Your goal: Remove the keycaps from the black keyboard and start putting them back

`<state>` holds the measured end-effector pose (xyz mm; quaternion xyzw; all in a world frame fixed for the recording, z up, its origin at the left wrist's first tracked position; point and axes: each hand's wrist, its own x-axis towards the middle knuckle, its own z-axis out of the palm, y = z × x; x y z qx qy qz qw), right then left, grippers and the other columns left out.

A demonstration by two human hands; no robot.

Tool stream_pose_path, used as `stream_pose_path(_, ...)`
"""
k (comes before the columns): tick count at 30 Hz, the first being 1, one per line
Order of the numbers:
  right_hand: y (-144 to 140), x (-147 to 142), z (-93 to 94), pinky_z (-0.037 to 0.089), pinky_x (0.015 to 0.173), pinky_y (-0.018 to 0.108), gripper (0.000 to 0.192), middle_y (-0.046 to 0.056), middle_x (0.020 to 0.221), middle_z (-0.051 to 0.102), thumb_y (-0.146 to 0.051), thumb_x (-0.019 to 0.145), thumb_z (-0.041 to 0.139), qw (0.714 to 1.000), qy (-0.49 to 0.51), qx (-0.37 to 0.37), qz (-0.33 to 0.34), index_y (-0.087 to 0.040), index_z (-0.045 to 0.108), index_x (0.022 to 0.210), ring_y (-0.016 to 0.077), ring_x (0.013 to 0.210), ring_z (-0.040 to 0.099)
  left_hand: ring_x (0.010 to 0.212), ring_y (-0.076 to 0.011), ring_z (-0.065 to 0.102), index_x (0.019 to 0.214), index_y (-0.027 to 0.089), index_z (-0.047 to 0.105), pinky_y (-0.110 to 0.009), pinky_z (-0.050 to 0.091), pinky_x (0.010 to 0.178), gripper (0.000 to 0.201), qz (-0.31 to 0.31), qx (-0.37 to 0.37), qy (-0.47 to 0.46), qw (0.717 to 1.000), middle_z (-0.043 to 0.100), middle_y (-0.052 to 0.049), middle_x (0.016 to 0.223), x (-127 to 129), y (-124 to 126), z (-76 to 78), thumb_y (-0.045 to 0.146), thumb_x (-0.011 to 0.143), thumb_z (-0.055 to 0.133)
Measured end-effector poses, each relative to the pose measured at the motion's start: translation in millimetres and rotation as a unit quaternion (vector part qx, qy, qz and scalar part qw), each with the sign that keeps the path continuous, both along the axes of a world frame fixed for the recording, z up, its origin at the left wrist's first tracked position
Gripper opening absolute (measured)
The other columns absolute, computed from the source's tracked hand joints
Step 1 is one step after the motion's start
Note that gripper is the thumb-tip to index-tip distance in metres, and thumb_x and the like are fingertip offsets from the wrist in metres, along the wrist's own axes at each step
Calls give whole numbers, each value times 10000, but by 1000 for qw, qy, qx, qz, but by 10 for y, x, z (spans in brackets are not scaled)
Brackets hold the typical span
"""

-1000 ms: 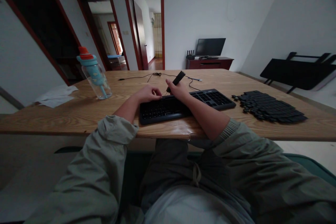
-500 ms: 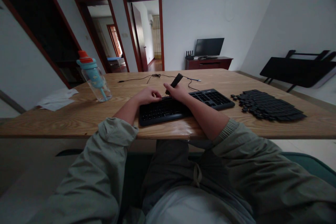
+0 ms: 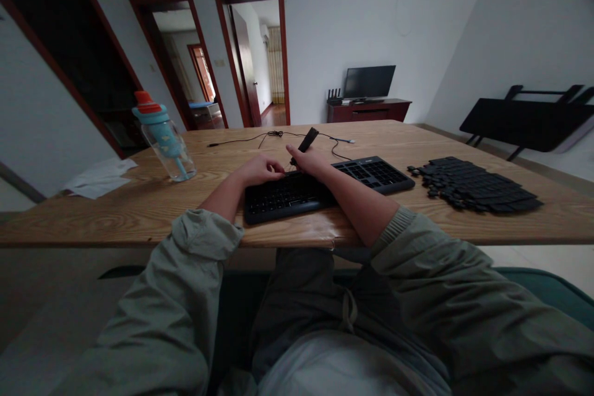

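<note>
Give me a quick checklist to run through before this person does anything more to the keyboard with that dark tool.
1. Tool gripped: right hand holds the dark tool tilted up. Ok.
2. Keyboard steadied: left hand rests at the keyboard's far edge. Ok.
3. Tool tip on a key: hidden by the fingers. Cannot tell.
4. Removed keycaps apart from the hands, right of the keyboard. Ok.
5. Water bottle well away at the left. Ok.
6. Cable lying loose behind the hands. Ok.
</note>
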<state>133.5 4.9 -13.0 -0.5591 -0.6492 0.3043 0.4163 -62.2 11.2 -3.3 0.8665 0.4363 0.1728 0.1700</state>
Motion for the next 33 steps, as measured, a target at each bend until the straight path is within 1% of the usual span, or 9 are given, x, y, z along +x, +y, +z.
stream_pose_path(4,-25,0,-4,395,564,265,510,24,546,554,-602,941,503,1000,-5,-5,6,-185,564,653,138,544,519,698,-165,607,973,178,800,-269,443,631,367,-5,3,-7,1000,744,-49,812,-3,1,1,454,770,667)
stream_pose_path(10,-16,11,-59,419,652,258,483,12,600,583,-597,928,520,998,-12,49,29,-184,579,685,139,609,544,737,-168,624,977,180,798,-269,466,687,329,-33,4,-3,999,754,-41,831,-7,-1,1,403,789,646)
stream_pose_path(17,-2,28,-74,409,662,266,475,19,633,587,-586,929,516,998,-24,58,28,-180,585,693,146,632,544,808,-173,641,1010,184,790,-274,497,772,324,-60,24,14,998,759,-45,910,-28,64,-31,389,820,625)
stream_pose_path(21,-55,41,-49,412,650,264,475,24,638,595,-585,925,520,999,-21,46,19,-184,566,674,146,631,547,831,-174,641,1009,198,790,-264,500,779,323,-62,30,24,997,751,-42,916,-22,56,-16,418,830,635)
stream_pose_path(25,-106,44,-40,424,675,259,470,33,665,621,-567,927,523,997,-29,65,34,-180,569,664,148,664,568,843,-176,641,1013,201,791,-267,497,788,314,-68,30,33,997,746,-44,927,-12,25,6,409,835,636)
stream_pose_path(27,-104,42,-55,428,677,258,465,40,696,643,-570,921,531,997,-20,73,33,-177,581,678,150,674,580,851,-177,639,1013,198,791,-269,496,794,305,-70,33,33,996,746,-47,940,-8,21,7,393,840,631)
stream_pose_path(30,-72,33,-91,425,664,261,463,51,741,669,-594,904,545,997,0,79,10,-176,606,715,160,693,597,867,-176,637,1004,208,791,-266,492,802,289,-66,40,33,996,747,-42,954,-4,40,-6,387,853,622)
stream_pose_path(33,-48,21,-119,398,634,263,476,45,726,656,-614,898,534,995,-15,96,8,-183,600,707,162,685,587,846,-174,635,1009,205,790,-269,491,792,287,-55,38,36,997,744,-43,935,-7,69,-30,381,852,626)
